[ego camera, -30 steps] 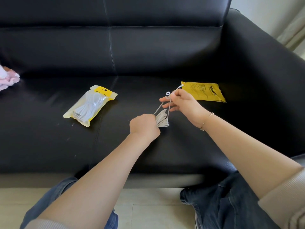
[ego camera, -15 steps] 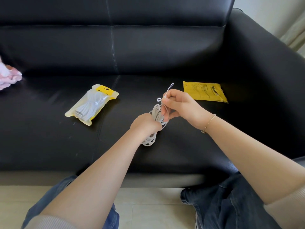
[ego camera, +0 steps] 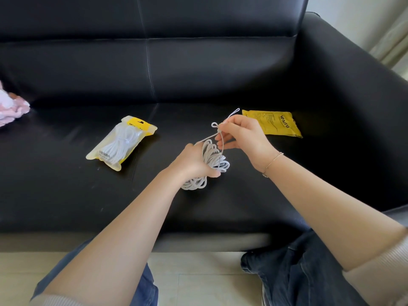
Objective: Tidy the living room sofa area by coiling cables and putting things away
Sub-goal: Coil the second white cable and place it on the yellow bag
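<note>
Over the seat: above the middle of the black sofa (ego camera: pixel 66 195) I hold a white cable coil (ego camera: pixel 212 161), lifted off the cushion between my two hands.
Coil's lie: its long axis runs from low and near me up and away to the right; loops bulge out at both ends of my grip, one bunch below my fist, one beyond it.
Free end: a thin strand climbs from the coil to my right hand and ends in a small loop pointing up and to the right.
Left hand (ego camera: pixel 194 161): curled in a fist round the coil's middle, knuckles toward me.
Right hand (ego camera: pixel 245 138): fingertips pinch the thin strand just above the coil; a fine bracelet (ego camera: pixel 272 161) sits on that wrist.
Hidden: my fist covers the coil's waist, so I cannot tell how the strand is wound there; the plug ends do not show.
Left of the coil: a clear bag with yellow header (ego camera: pixel 121 143) lies flat on the seat, another white cable inside, slanting up to the right.
Behind my right hand: a flat yellow packet (ego camera: pixel 273 124), its near end covered by my fingers, its print too small to read surely.
Far left edge: a pink cloth (ego camera: pixel 11 108), cut off by the frame.
Bottom: my jeans-clad knees, cropped, over a pale floor (ego camera: pixel 198 281).
</note>
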Tool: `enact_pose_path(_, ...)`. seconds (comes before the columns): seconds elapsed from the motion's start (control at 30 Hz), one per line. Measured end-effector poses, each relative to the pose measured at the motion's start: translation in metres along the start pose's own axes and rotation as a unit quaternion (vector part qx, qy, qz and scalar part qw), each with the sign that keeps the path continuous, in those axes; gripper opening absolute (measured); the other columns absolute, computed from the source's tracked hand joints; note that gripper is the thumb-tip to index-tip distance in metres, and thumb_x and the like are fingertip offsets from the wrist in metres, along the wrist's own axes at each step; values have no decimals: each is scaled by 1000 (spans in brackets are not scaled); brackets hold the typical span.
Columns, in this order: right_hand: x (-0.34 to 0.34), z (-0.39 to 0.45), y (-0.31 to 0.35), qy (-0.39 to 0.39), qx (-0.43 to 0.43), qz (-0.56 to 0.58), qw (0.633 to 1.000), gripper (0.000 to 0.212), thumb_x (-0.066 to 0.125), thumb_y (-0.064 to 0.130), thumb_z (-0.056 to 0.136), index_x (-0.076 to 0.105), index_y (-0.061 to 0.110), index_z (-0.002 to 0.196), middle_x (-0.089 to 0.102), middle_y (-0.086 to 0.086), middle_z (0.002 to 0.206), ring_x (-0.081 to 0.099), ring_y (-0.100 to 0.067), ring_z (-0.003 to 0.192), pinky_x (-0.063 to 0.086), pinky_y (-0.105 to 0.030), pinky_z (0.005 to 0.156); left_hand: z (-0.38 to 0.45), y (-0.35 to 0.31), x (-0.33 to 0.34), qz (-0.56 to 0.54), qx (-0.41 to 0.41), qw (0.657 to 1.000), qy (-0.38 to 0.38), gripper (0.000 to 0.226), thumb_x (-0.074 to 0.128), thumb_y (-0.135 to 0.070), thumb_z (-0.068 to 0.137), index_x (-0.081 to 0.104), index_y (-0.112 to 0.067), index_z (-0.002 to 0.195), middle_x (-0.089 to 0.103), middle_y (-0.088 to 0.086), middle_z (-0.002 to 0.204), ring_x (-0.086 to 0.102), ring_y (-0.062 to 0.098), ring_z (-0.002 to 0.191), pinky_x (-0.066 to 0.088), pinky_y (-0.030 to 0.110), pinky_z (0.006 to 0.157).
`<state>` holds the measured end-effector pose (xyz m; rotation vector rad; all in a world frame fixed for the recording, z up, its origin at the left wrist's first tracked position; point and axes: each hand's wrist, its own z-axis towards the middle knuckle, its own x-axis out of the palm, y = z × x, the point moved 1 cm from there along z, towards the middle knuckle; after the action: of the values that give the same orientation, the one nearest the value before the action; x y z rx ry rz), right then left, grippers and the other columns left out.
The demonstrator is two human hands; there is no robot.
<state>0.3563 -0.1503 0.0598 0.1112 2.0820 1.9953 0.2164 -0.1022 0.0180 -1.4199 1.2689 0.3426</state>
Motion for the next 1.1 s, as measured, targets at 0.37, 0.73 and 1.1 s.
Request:
enact_pose_path(0.37, 9, 4, 2, -13, 16, -21, 1000, 14, 58, 12, 94, 65, 0, 98, 68, -10, 79, 68, -19, 70, 61, -31, 69, -44, 9, -21, 119, 79, 961, -238, 41, 73, -55, 78, 64, -25, 106, 60, -8, 107, 59, 12, 93, 53, 31, 76)
enact_pose_path(0.73, 30, 2, 7, 1, -2, -35, 999, 7, 61, 10, 92, 65, 5, 89, 68, -8, 75, 68, -21, 71, 61, -29, 68, -48, 27, -8, 83, 8, 988, -127, 90, 83, -51, 68, 35, -19, 136, 53, 1, 131, 60, 21, 109, 47, 31, 80)
enact_pose_path(1.1, 27, 2, 9, 11, -38, -31, 999, 9, 58, 5, 90, 64, 5, 83, 69, -13, 78, 69, -24, 70, 61, -34, 70, -28, 24, 13, 186, 30, 971, -149, 58, 68, -52, 84, 50, -17, 127, 56, 2, 122, 57, 20, 109, 51, 34, 88)
